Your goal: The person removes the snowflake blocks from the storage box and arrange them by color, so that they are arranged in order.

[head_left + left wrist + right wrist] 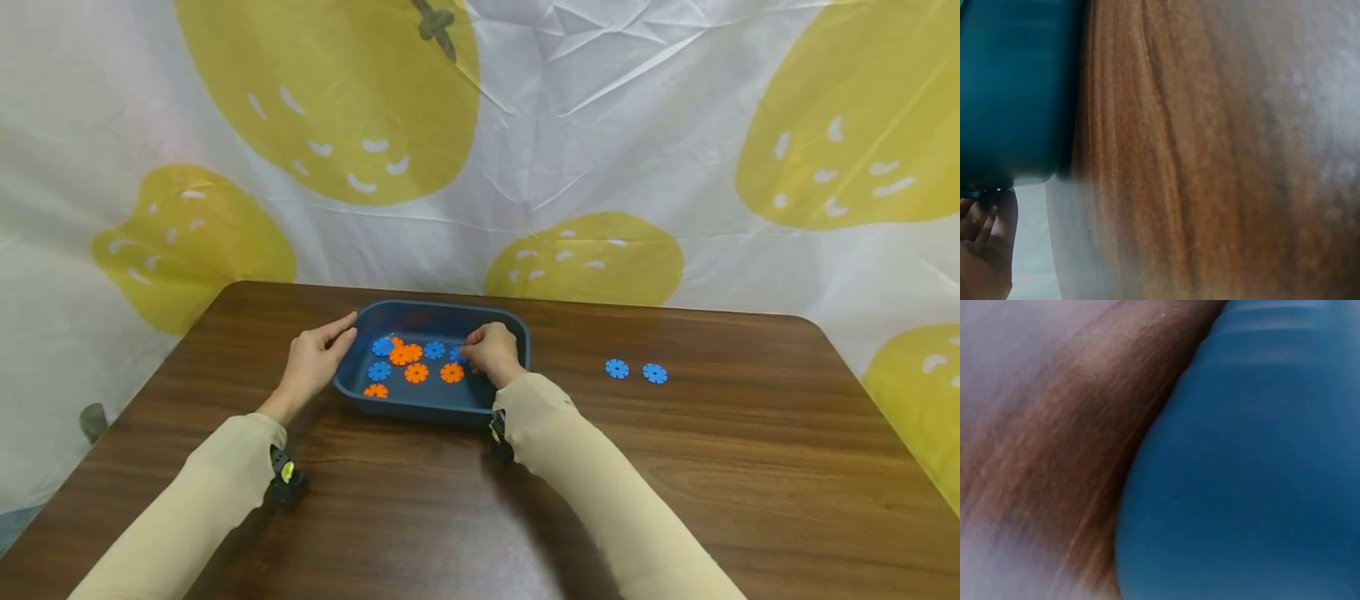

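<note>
A dark blue plastic tray stands on the table with several notched plastic discs inside, some orange and some blue. At the tray's left end my left hand holds the rim between thumb and fingers; the left wrist view catches those fingers at the tray's edge. My right hand reaches into the tray's right part and pinches a blue notched disc, which the fingers partly cover. Just left of that hand lies another orange disc. In the right wrist view the tray wall hides the right hand.
Two more blue discs, one nearer and one farther right, lie flat and apart on the brown wooden table, right of the tray. Behind the table's far edge hangs a white cloth with yellow fruit prints.
</note>
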Demonstrator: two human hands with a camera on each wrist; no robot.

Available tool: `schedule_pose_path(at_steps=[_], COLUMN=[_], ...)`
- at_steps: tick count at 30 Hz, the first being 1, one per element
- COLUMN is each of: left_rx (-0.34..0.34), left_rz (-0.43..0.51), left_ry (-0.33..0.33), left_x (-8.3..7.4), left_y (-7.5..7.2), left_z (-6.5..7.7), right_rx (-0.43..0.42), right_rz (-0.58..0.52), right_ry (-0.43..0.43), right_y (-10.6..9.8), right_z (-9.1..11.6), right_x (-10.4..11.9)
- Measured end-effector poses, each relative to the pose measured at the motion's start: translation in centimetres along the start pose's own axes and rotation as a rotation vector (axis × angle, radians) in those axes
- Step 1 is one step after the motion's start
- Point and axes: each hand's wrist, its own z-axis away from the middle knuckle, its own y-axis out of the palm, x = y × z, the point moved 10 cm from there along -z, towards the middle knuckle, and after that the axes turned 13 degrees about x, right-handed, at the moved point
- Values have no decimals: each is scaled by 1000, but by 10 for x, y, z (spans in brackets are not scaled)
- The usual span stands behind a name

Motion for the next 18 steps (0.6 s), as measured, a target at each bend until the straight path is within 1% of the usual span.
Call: schedule_pose_path(at_steps=[8, 14, 18], left_rx=[2, -3, -6], left_rz=[-6, -12, -15], left_ry=[1, -1, 1], left_x=[-1, 1, 0], left_y=[0, 0, 0], left_z=[0, 0, 1], right_rx=[12, 28, 24], right_rz=[29, 37, 70], right_ry=[41, 30, 17], right_y=[2, 4, 4], right_z=[-2, -5, -5], right_x=[-2, -3, -2])
